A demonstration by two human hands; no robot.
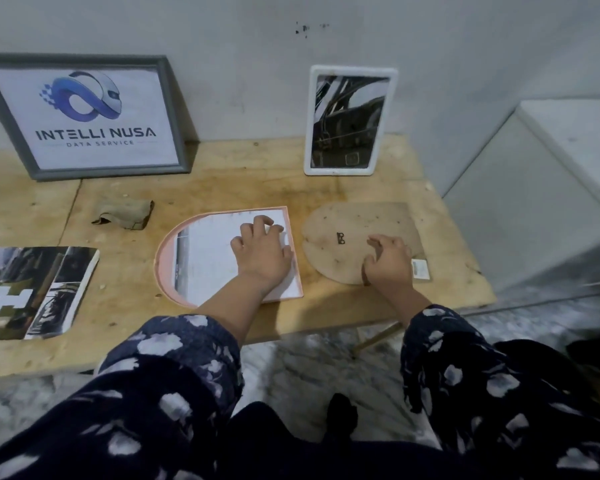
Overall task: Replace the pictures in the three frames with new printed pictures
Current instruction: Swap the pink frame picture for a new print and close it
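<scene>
A pink arch-shaped frame (162,258) lies face down on the wooden table (347,188), with a white printed sheet (208,258) lying inside it, back side up. My left hand (260,252) presses flat on that sheet, fingers spread. To the right lies the frame's brown arch-shaped backing board (340,220) with a small metal hanger. My right hand (388,263) curls over the board's near edge, gripping it. A grey frame (175,109) with a logo print and a white frame (310,123) with a dark picture lean against the wall. A dark printed picture (32,289) lies at the left.
A crumpled brown cloth (125,213) lies behind the pink frame. A small white tag (420,269) sits by my right hand. A grey box or ledge (551,188) stands right of the table. The table's front edge is close to my sleeves.
</scene>
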